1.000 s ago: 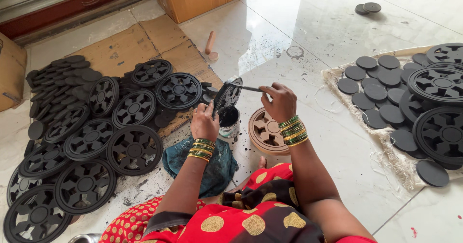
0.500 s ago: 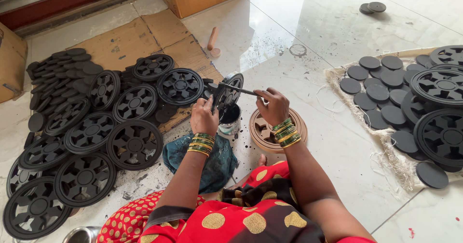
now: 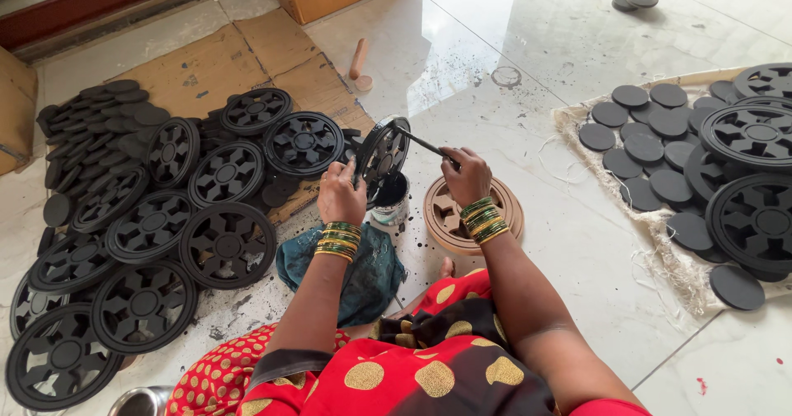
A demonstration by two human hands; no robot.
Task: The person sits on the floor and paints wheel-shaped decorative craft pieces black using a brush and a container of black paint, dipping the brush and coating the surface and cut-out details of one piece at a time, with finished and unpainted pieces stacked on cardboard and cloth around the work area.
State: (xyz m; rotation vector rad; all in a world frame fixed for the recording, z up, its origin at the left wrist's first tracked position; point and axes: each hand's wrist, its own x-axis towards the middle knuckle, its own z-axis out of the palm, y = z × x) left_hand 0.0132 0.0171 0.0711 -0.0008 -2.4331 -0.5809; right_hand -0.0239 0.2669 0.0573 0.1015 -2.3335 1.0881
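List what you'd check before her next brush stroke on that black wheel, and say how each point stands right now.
1. Wheel held firmly: ok. The left hand grips the black wheel on edge, above the floor.
2. Brush in hand: ok. The right hand holds the thin brush, its tip at the wheel's face.
3. Paint within reach: ok. The small paint tin stands just under the wheel.
4. Paint left in the tin: cannot tell.
5. Cloth under the work: ok. A teal cloth lies below the left wrist.
6. Next piece ready: ok. An unpainted tan wheel lies beside the tin.
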